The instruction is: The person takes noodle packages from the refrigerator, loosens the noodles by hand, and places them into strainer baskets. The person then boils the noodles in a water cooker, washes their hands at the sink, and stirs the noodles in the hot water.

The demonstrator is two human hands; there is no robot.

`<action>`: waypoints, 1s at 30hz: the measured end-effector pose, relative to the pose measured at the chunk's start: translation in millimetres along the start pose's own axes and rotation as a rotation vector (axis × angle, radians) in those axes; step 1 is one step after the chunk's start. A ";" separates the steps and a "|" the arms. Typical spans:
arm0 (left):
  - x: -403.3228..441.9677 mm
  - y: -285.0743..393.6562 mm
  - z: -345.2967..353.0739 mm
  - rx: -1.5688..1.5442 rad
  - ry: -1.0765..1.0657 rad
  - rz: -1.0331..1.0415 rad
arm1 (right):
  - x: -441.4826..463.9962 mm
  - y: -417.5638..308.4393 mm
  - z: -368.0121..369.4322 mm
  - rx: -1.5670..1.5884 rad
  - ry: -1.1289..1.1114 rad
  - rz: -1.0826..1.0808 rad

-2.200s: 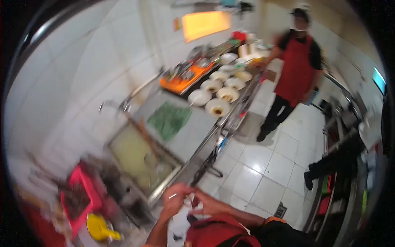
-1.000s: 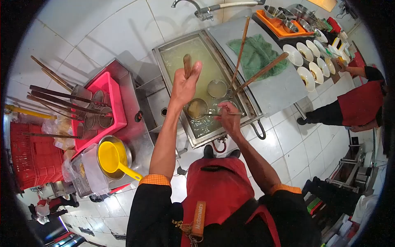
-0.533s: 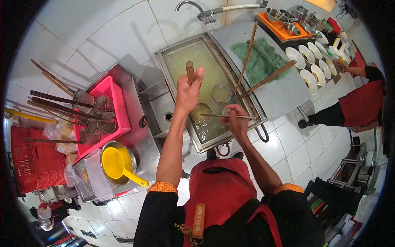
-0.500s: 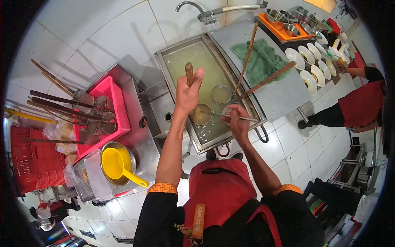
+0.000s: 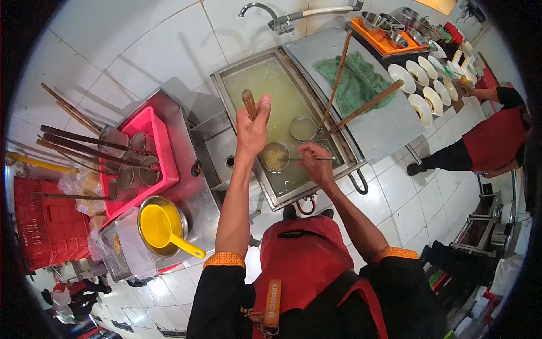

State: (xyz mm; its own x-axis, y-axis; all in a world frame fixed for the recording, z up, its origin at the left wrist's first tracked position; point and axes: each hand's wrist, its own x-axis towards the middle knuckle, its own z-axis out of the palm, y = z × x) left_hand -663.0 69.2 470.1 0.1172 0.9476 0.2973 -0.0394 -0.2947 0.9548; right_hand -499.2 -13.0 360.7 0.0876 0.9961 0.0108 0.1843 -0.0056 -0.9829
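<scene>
My left hand (image 5: pixel 252 131) is wrapped around the upright wooden handle of a noodle strainer (image 5: pixel 275 157). Pale noodles fill its round basket, which sits in cloudy liquid inside a rectangular metal vat (image 5: pixel 271 198). My right hand (image 5: pixel 317 166) grips chopsticks (image 5: pixel 294 159), their tips at the noodles; whether one stick or two shows is hard to tell. A second strainer (image 5: pixel 303 129) rests in the liquid just behind my right hand. Two long wooden handles (image 5: pixel 367 107) lean over the vat's right edge; which basket each belongs to is partly hidden.
Left of the vat, a pink bin (image 5: pixel 169 152) holds several long-handled strainers. A yellow ladle (image 5: pixel 161 226) lies in a steel bowl. A green cloth (image 5: pixel 355 85) covers part of the right counter. White bowls (image 5: pixel 420 107) and a co-worker (image 5: pixel 491 135) are beyond. A faucet (image 5: pixel 259 8) hangs behind.
My right hand has moved left, closer to the strainer, and the chopsticks have swung with it. My left hand and the handle have shifted slightly left. The noodles show more clearly.
</scene>
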 end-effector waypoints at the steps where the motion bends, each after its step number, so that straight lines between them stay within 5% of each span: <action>1: -0.3 -0.1 -0.2 0.012 0.005 0.007 | -1.1 -1.5 -0.6 0.005 0.005 -0.011; 3: 5.2 3.2 -2.8 0.029 0.021 0.033 | -3.6 -9.4 -2.2 0.320 0.085 0.068; 7: -0.7 4.2 -2.8 -0.010 0.023 -0.027 | -1.3 -0.3 -1.7 0.112 -0.045 -0.008; 10: -1.0 3.2 -4.7 -0.017 0.029 -0.010 | -6.1 -23.7 -0.5 0.268 0.182 0.123; 20: -1.7 6.6 -3.9 0.050 0.051 -0.001 | -11.1 0.2 1.4 0.049 0.016 -0.028; 23: 0.7 3.3 -4.9 0.014 0.020 0.025 | -14.0 -19.2 2.4 0.213 0.135 0.132; 30: -0.5 3.6 -3.5 0.051 0.058 -0.009 | -12.7 -14.9 7.2 0.114 0.109 0.059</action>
State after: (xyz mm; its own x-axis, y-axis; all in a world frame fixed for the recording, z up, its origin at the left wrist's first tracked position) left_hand -666.6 68.1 473.4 0.0591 0.9554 0.2893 0.0125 -0.2905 0.9568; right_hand -510.1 -24.9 373.9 0.2016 0.9789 -0.0342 0.0636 -0.0479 -0.9968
